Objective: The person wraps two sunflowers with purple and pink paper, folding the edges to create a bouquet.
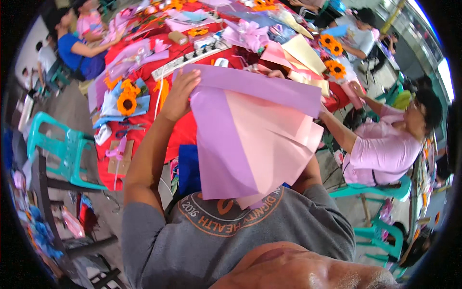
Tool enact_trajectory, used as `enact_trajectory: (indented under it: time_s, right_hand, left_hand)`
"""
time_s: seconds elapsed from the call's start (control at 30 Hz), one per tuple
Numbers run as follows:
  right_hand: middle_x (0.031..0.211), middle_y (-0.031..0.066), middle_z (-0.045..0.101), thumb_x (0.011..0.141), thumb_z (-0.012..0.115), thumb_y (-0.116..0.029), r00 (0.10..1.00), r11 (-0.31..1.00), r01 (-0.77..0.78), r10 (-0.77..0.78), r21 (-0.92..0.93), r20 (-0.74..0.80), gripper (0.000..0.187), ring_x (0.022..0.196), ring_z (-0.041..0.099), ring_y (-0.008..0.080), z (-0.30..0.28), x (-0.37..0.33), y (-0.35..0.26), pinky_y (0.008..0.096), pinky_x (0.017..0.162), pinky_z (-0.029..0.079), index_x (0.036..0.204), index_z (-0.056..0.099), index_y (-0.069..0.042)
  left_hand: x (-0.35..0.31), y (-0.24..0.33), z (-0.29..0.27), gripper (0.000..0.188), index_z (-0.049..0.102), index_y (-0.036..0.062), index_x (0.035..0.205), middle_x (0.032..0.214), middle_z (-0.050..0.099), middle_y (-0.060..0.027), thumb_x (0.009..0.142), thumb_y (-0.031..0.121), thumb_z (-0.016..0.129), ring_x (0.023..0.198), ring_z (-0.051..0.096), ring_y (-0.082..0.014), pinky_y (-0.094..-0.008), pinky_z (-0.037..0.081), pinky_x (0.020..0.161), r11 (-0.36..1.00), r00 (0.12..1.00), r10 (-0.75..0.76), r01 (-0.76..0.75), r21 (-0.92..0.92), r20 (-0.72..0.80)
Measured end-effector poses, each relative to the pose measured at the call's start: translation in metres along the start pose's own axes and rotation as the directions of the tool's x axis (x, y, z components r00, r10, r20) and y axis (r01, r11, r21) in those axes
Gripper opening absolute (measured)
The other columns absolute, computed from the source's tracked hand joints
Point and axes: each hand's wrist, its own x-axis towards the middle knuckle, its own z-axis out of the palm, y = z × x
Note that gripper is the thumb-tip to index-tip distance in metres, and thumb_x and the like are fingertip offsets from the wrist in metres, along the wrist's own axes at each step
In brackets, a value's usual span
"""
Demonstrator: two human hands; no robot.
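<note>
A sheet of purple wrapping paper (216,130), folded over along its top edge, is held up in front of my chest. Pale pink wrapping paper (274,125) lies against it, pleated toward its right side. My left hand (185,91) grips the upper left corner, fingers over the edge. Most of my right hand (275,73) is hidden behind the paper; only its fingertips show above the top edge, closed at it. What is behind the sheets cannot be seen.
On the red-covered table (178,137) lie a sunflower bouquet (127,103) in blue paper, scissors (130,128), a pink ribbon bow (117,150) and a white power strip (190,59). A green chair (65,149) stands left. A person in pink (385,144) sits close at right.
</note>
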Motion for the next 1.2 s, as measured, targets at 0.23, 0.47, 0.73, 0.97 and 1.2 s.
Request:
enact_trajectory:
  time_s: [0.23,0.47,0.73,0.97,1.2]
  right_hand:
    - [0.131,0.0205,0.038,0.082,0.059,-0.021,0.988,0.991,0.079,-0.092,-0.110,-0.120,0.020,0.121,0.038,0.0374,0.065,0.018,-0.024,0.0526,0.097,0.036,0.095,0.053,-0.007]
    - [0.130,0.0207,0.039,0.082,0.059,-0.027,0.978,0.992,0.082,-0.098,-0.095,-0.181,0.025,0.120,0.040,0.0374,0.070,0.020,-0.025,0.0526,0.097,0.035,0.096,0.053,-0.006]
    - [0.123,0.0127,0.049,0.083,0.058,-0.016,0.892,0.811,-0.235,-0.039,-0.535,-0.451,0.043,0.117,0.046,0.0242,0.103,0.037,-0.046,0.0400,0.099,0.036,0.121,0.043,-0.002]
    - [0.114,0.0073,0.054,0.077,0.059,0.001,0.796,0.980,-0.195,0.133,-0.042,-0.590,0.051,0.105,0.053,0.0197,0.113,0.036,-0.011,0.0353,0.091,0.040,0.124,0.040,-0.004]
    - [0.108,0.0091,0.055,0.075,0.059,0.003,0.601,0.917,-0.389,0.176,-0.093,-0.779,0.051,0.098,0.055,0.0187,0.100,0.004,0.038,0.0319,0.084,0.045,0.121,0.039,-0.004]
  left_hand:
    - [-0.005,-0.010,-0.003,0.051,0.037,0.0083,0.124,0.129,0.043,-0.0149,0.078,0.013,0.060,0.120,0.042,-0.0323,-0.0533,0.019,0.105,0.995,0.995,0.087,-0.085,0.050,-0.040]
    - [-0.003,-0.008,0.000,0.053,0.033,0.0095,0.126,0.129,0.043,-0.0164,0.080,0.013,0.059,0.121,0.041,-0.0332,-0.0542,0.019,0.105,0.993,0.996,0.076,-0.071,0.099,-0.047]
    - [-0.018,-0.009,0.019,0.049,0.037,0.0054,0.124,0.122,0.047,-0.0116,0.081,0.015,0.059,0.113,0.046,-0.0269,-0.0414,0.031,0.099,0.997,0.997,-0.066,0.064,-0.048,-0.041]
    - [-0.057,0.042,0.033,0.057,0.038,0.0011,0.126,0.115,0.050,-0.0076,0.077,0.016,0.065,0.107,0.049,-0.0197,-0.0318,0.040,0.091,0.631,0.785,-0.505,0.620,-0.467,0.360]
    - [-0.092,0.073,0.049,0.064,0.035,0.0035,0.128,0.121,0.046,-0.0063,0.074,0.013,0.068,0.112,0.045,-0.0204,-0.0347,0.037,0.095,-0.379,0.262,-0.695,0.659,-0.650,0.670]
